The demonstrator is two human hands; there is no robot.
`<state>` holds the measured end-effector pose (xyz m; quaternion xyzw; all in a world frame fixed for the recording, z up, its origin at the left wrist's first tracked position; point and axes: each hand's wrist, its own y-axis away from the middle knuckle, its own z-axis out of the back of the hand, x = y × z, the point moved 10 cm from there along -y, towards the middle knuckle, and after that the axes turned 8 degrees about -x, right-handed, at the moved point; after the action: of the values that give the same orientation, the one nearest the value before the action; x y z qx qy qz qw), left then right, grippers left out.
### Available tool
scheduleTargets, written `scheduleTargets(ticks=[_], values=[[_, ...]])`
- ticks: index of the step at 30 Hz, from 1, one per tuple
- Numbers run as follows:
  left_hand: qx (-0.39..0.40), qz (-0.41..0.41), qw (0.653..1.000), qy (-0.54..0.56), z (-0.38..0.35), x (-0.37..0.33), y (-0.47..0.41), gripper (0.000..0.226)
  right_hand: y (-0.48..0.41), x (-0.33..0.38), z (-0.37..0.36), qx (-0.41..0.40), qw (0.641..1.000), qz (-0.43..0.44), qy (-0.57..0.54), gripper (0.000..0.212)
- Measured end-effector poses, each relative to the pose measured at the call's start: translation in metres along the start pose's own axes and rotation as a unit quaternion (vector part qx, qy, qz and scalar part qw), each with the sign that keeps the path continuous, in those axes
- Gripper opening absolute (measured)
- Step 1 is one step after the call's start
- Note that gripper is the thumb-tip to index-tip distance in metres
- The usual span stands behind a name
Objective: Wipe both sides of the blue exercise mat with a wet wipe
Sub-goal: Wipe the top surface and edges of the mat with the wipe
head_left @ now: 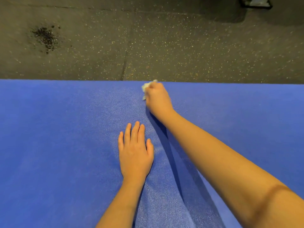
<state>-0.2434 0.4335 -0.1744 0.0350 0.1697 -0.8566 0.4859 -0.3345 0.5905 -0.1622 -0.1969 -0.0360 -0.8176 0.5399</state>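
The blue exercise mat [57, 137] lies flat on the floor and fills the lower two thirds of the head view. My right hand [157, 98] reaches out to the mat's far edge and grips a crumpled white wet wipe [145, 87], which presses on the mat there. Only part of the wipe shows past my fingers. My left hand [134, 152] rests palm down on the middle of the mat, fingers straight and together. A paler, shiny patch runs across the mat between and ahead of my hands.
Beyond the mat's far edge lies dark speckled rubber flooring [181, 46] with a seam. A dark stain [46, 37] marks the floor at the upper left. A black-framed object [255, 3] sits at the top right corner.
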Motion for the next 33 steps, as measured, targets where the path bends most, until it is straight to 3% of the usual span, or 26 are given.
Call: scheduleTargets(ticks=[2,3,5,7,9,11,13,14,16,18,19,21,23,25,28,30,33], values=[[-0.001,0.000,1.000,0.002,0.000,0.000,0.000,0.052,0.019,0.018,0.002,0.039,0.992,0.119,0.009,0.009],[-0.002,0.000,1.000,0.004,0.000,0.000,0.000,0.052,0.017,0.004,0.016,0.009,0.993,0.114,0.024,0.006],[-0.005,-0.002,1.000,0.006,0.000,0.000,-0.001,0.053,0.010,-0.061,0.050,-0.085,0.993,-0.033,0.075,0.010],[-0.005,-0.002,1.000,0.004,0.000,0.000,-0.001,0.053,0.026,-0.113,0.061,-0.108,0.972,-0.185,0.099,0.014],[-0.002,0.000,1.000,0.004,-0.001,0.001,-0.001,0.052,0.031,-0.095,0.055,-0.104,0.986,-0.113,0.059,0.008],[-0.003,0.002,1.000,0.006,0.000,0.000,-0.001,0.052,0.043,-0.063,0.042,-0.056,0.996,0.058,0.040,0.005],[-0.006,0.000,1.000,0.007,0.000,0.000,-0.001,0.052,0.040,-0.073,0.045,0.006,0.987,0.129,0.094,0.012],[-0.007,0.000,1.000,0.007,0.001,0.000,-0.001,0.052,0.033,-0.093,0.056,0.004,0.987,0.097,0.126,0.011],[-0.005,-0.001,1.000,0.005,0.000,0.000,-0.001,0.052,0.027,-0.150,0.081,-0.048,0.983,-0.065,0.167,0.013],[-0.004,0.000,1.000,0.004,0.000,0.000,-0.001,0.052,0.041,-0.167,0.086,-0.085,0.970,-0.170,0.151,0.015],[-0.006,0.000,1.000,0.005,0.000,-0.001,-0.001,0.052,0.046,-0.151,0.080,-0.096,0.978,-0.151,0.107,0.014],[-0.009,0.000,1.000,0.006,0.001,-0.001,0.000,0.052,0.061,-0.104,0.063,-0.089,0.996,-0.010,0.029,0.015],[-0.010,0.002,1.000,0.005,0.001,0.000,-0.001,0.052,0.073,-0.086,0.056,-0.032,0.994,0.105,0.018,0.018],[-0.009,0.002,1.000,0.005,0.002,-0.001,-0.002,0.052,0.065,-0.114,0.067,-0.048,0.996,0.048,0.050,0.019],[-0.017,-0.001,1.000,0.007,0.002,-0.002,0.000,0.052,0.071,-0.155,0.086,-0.157,0.974,-0.148,0.066,0.018],[-0.025,0.002,1.000,0.005,0.003,0.000,-0.001,0.051,0.080,-0.117,0.076,-0.156,0.983,-0.095,0.025,0.012],[-0.031,0.030,0.999,0.018,0.001,-0.011,-0.008,0.051,0.107,-0.066,0.058,-0.037,0.993,0.110,-0.016,0.012]])
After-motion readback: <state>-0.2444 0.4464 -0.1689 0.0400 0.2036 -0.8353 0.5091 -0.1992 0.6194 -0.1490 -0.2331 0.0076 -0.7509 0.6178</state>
